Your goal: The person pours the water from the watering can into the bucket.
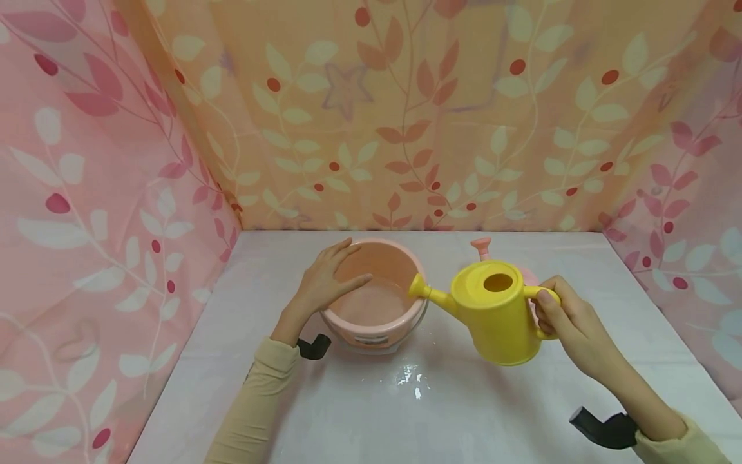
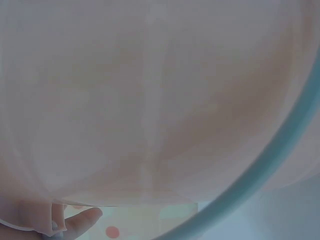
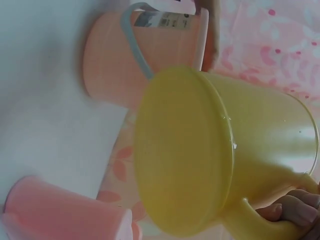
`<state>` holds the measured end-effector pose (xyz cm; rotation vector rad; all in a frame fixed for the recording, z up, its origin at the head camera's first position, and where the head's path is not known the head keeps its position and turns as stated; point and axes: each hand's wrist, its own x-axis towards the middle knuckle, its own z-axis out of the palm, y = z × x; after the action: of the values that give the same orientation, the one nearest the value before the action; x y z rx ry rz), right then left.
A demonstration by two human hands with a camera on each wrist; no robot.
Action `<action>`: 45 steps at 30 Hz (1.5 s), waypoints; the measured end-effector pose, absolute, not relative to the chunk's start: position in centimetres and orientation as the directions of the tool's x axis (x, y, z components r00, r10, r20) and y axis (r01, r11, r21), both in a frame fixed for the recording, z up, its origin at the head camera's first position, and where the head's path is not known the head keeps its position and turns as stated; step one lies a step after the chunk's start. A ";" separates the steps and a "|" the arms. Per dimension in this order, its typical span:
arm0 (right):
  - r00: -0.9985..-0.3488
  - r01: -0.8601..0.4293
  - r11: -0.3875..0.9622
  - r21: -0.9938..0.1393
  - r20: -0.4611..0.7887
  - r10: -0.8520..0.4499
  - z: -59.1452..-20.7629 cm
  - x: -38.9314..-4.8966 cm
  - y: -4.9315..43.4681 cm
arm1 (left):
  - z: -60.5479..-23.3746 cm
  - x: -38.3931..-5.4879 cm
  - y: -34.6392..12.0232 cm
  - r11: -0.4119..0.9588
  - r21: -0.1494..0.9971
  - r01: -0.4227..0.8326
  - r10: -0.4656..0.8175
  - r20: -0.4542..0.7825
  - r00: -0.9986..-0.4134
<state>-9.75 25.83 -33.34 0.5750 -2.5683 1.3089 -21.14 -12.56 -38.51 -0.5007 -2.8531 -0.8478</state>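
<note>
A light pink bucket (image 1: 371, 332) with a grey handle (image 3: 131, 42) stands on the table. My left hand (image 1: 324, 277) rests at its left rim, fingers extended and thumb reaching over the opening. The bucket's wall (image 2: 150, 100) fills most of the left wrist view, where a fingertip (image 2: 85, 222) shows at the lower left. My right hand (image 1: 570, 322) grips the handle of a yellow watering can (image 1: 498, 322). The can is held up off the table, its spout (image 1: 431, 293) pointing left at the bucket's right rim. Its underside (image 3: 182, 150) faces the right wrist camera.
Behind the yellow can stands a pink watering can (image 3: 65, 210), mostly hidden in the head view except its spout (image 1: 482, 248). Wet spots (image 1: 411, 377) glisten on the white table (image 1: 371, 425) in front of the bucket. Patterned cloth (image 1: 406, 116) closes off the back and sides.
</note>
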 end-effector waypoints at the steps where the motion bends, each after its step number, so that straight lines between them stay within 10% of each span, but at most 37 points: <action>1: -0.902 -0.431 0.526 -0.733 0.353 -0.247 -33.4 -9.7 25.9 | -38.5 -21.1 -12.5 0.788 0.509 0.347 0.278 0.209 -0.938; 45: -0.827 -0.497 -0.157 -0.854 0.521 -0.214 -34.9 -8.8 28.3 | -38.6 -21.3 -12.7 0.771 0.523 0.362 0.287 0.222 -0.932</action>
<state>-8.79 28.31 -34.86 0.8189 -1.8970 2.0937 -21.26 -12.66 -38.57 -0.5211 -2.8341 -0.8773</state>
